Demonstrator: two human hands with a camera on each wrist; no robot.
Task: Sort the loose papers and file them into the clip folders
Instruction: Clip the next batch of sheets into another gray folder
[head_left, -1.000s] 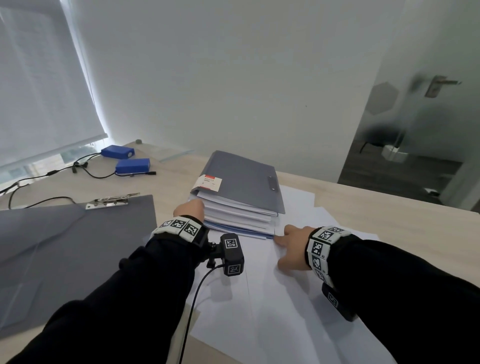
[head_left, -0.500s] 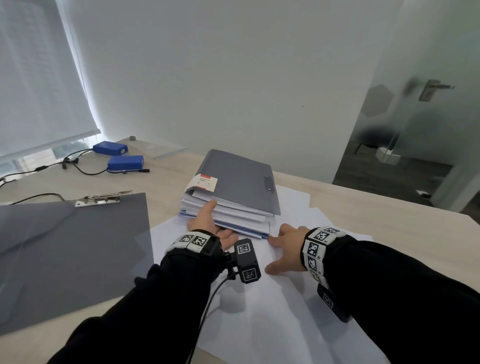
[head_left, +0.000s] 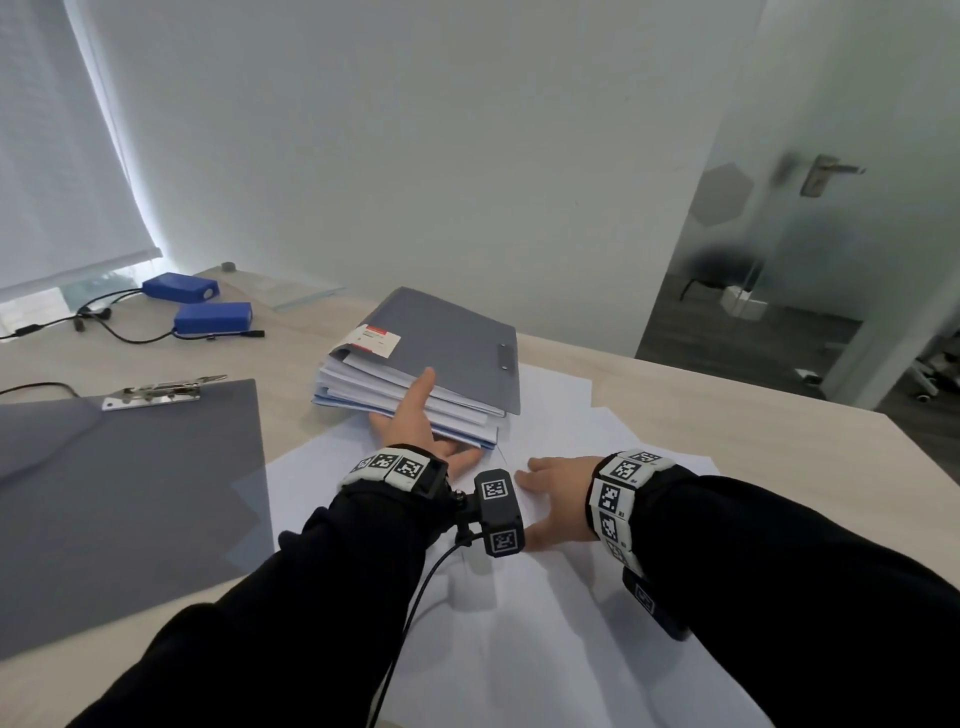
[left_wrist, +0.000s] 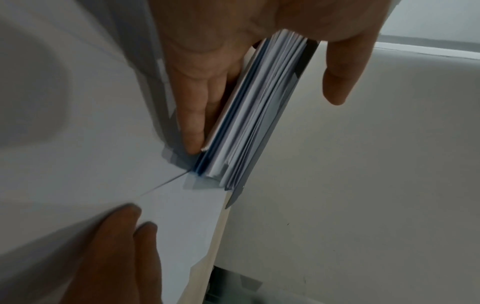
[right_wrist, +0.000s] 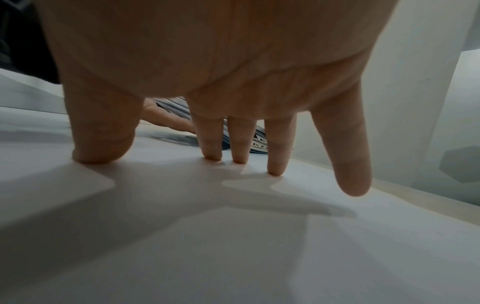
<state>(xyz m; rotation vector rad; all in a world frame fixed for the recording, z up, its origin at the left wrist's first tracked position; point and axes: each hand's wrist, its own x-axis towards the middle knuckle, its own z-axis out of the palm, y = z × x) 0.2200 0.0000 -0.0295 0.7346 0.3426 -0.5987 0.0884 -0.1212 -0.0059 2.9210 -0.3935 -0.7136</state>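
Observation:
A thick stack of papers with a shut grey clip folder on top sits mid-desk on loose white sheets. My left hand is at the stack's near edge. Its fingers lie straight under the stack, and the thumb is raised beside the top cover, apart from it. My right hand lies flat on the loose sheets just right of the stack, fingertips pressing down. An open grey clip folder with its metal clip lies at the left.
Two blue battery packs with black cables sit at the back left of the wooden desk. A frosted glass door stands at the right. The desk's right edge runs close past the sheets.
My left hand has moved from the stack's left corner to its near edge, and its fingers have slid under the stack. The right hand has stayed pressed on the sheets.

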